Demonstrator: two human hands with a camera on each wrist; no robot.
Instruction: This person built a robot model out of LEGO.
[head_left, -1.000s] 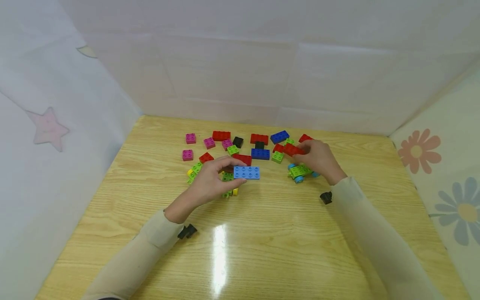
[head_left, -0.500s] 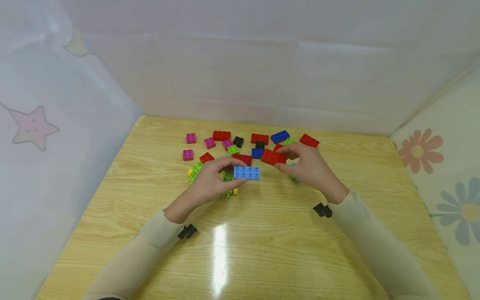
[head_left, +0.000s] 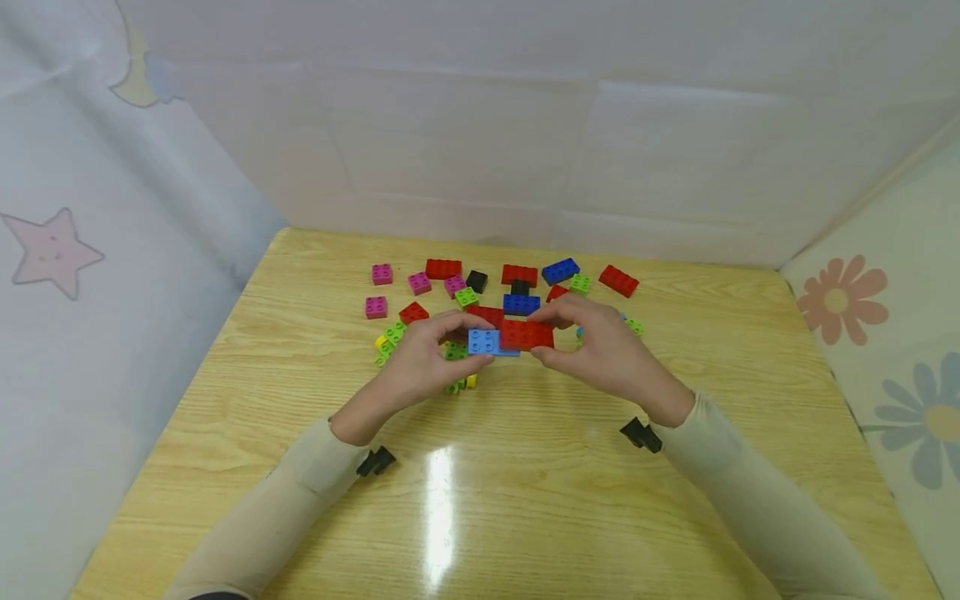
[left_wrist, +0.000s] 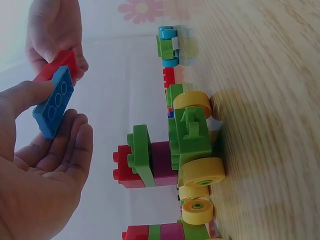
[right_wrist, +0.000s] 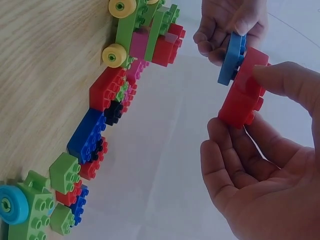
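Note:
My left hand point(head_left: 423, 362) pinches a thin light blue building brick point(head_left: 483, 342) by its left end, thumb in front and fingers behind. From the right, my right hand point(head_left: 611, 358) grips a thicker red brick point(head_left: 527, 335) between thumb and fingers. The red brick overlaps the right half of the blue one, above its studs. In the right wrist view, the blue brick point(right_wrist: 231, 60) lies against the red brick's underside; whether they are locked together I cannot tell. Both are held above the table.
Behind the left hand stand green builds with yellow wheels point(left_wrist: 192, 132). A green base with blue wheels point(right_wrist: 32, 210) is partly hidden by the right hand in the head view. Loose bricks lie toward the back, among them a dark blue brick point(head_left: 561, 271) and a pink brick point(head_left: 382, 274).
My right hand has brought the red brick leftward from beside the blue-wheeled base, onto the right half of the light blue brick. My left hand has stayed nearly still.

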